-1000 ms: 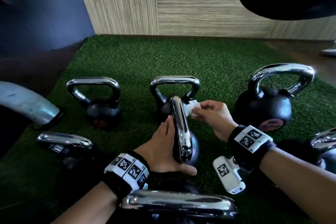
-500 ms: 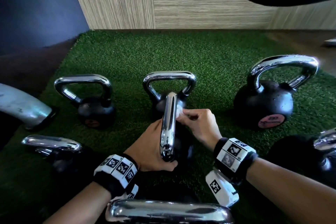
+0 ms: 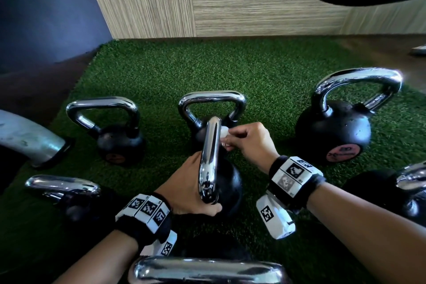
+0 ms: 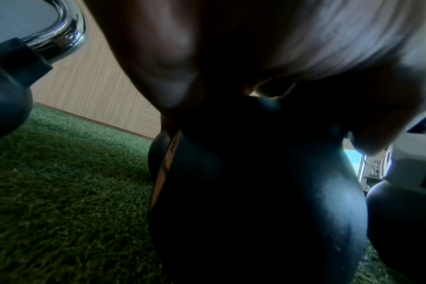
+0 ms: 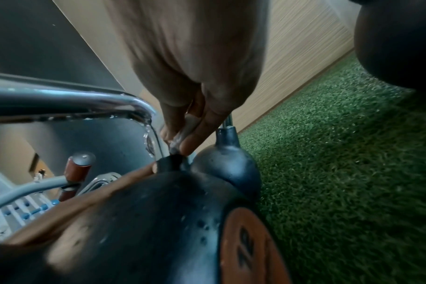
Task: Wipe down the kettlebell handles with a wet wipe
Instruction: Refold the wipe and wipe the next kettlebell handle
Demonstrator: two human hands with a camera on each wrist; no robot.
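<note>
Head view sharp, evenly lit, glare on chrome handle (image 3: 208, 159), fisheye bending at edges; both wrist views dim, blurred, close skin out of focus

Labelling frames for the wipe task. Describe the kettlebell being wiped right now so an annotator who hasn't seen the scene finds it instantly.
On the green turf mat, find the back row of three upright kettlebells. The one being wiped sits just in front of the middle one. Unlike its neighbours, its chrome handle runs away from the camera, the left hand steadies its black body, and the right hand pinches a white wipe against the handle.

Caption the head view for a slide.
Right hand pinches white wet wipe against chrome kettlebell handle; left hand steadies black kettlebell.
</note>
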